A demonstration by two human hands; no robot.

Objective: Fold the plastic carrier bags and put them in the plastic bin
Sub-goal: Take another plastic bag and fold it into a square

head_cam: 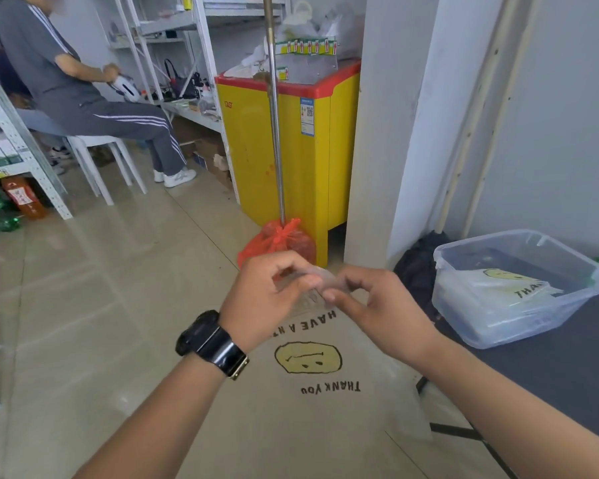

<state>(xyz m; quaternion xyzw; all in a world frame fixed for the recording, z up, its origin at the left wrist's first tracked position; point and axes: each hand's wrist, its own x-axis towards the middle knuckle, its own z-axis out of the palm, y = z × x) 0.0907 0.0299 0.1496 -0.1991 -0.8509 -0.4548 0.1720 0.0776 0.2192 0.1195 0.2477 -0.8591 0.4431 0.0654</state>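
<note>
A clear plastic carrier bag [329, 382] with a yellow smiley face and upside-down "THANK YOU" print hangs in the air in front of me. My left hand [267, 299], with a black watch on the wrist, and my right hand [370, 305] both pinch its top edge, fingertips close together. The clear plastic bin [464, 299] stands on a dark table [567, 382] at the right. A folded bag of the same print [512, 285] lies inside it.
A yellow chest freezer with a red rim [291, 143] stands ahead, with a metal pole [277, 133] and a red bag [281, 240] at its foot. A white pillar [388, 133] is beside it. A seated person [83, 108] and shelving [21, 143] are at the left.
</note>
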